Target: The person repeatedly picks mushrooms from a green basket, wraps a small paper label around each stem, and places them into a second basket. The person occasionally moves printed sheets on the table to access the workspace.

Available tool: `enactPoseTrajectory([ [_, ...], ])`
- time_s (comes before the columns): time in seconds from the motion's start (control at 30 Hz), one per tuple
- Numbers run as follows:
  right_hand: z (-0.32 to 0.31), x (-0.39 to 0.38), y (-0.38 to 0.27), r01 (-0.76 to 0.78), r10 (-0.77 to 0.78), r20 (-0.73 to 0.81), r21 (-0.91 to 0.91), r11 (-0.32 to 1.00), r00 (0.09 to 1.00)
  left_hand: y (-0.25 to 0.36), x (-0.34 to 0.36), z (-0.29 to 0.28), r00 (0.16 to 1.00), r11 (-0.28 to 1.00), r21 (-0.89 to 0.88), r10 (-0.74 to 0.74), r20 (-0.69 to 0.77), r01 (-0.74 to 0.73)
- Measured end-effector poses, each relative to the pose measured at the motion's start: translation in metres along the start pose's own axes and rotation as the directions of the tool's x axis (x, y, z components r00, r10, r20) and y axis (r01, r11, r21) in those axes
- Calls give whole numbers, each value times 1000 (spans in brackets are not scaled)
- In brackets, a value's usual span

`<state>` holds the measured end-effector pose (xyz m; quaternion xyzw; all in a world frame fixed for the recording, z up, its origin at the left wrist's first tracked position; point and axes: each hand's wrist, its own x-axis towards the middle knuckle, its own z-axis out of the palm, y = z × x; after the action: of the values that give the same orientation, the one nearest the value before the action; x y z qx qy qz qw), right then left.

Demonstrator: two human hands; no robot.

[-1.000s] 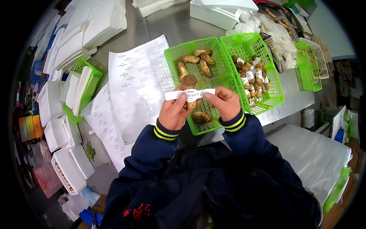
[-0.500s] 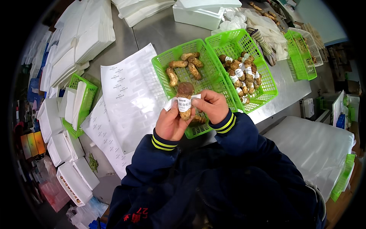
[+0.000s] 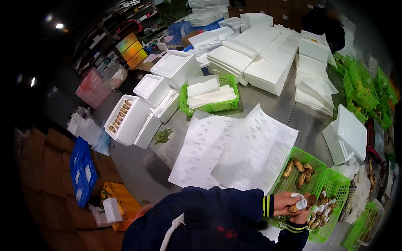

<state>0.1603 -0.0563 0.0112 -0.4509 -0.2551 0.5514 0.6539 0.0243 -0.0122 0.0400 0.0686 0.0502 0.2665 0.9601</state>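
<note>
A brown mushroom with a thick pale stem (image 3: 310,200), wrapped by a white paper label (image 3: 300,203), is held between both my hands at the lower right. My left hand (image 3: 284,203) closes on its stem end. My right hand (image 3: 301,216) grips it from below, fingers partly hidden. Behind the hands is a green basket (image 3: 320,160) with several unlabelled mushrooms (image 3: 301,180). Beside it a second green basket (image 3: 344,178) holds a pile of mushrooms with white labels (image 3: 322,211).
Printed white sheets (image 3: 255,154) lie on the metal table (image 3: 268,108). White foam boxes (image 3: 176,69), one with a row of mushrooms (image 3: 120,115), line the left side. Stacked white sheets (image 3: 268,75) and a green basket of white pads (image 3: 209,106) stand farther back. A person (image 3: 324,27) is at the far right.
The view has swung left, so hands and baskets now appear at the lower right. Both hands still hold the mushroom; the label's ends, which stuck out before, now lie closer around the stem.
</note>
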Motion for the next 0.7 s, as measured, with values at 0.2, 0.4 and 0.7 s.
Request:
enactPoseTrajectory([
  [0.2, -14, 27, 26, -125, 119, 52, 119, 985, 991, 3, 7, -13, 988, 985, 75, 154, 14, -155],
  [0.4, 32, 20, -3, 150, -159, -49, -160, 976, 986, 30, 27, -12, 840, 880, 319, 447, -307, -352],
  [0.7, 69, 20, 9, 333, -496, 50, -797, 503, 867, 31, 30, -18, 704, 740, 542, 625, -337, -398],
])
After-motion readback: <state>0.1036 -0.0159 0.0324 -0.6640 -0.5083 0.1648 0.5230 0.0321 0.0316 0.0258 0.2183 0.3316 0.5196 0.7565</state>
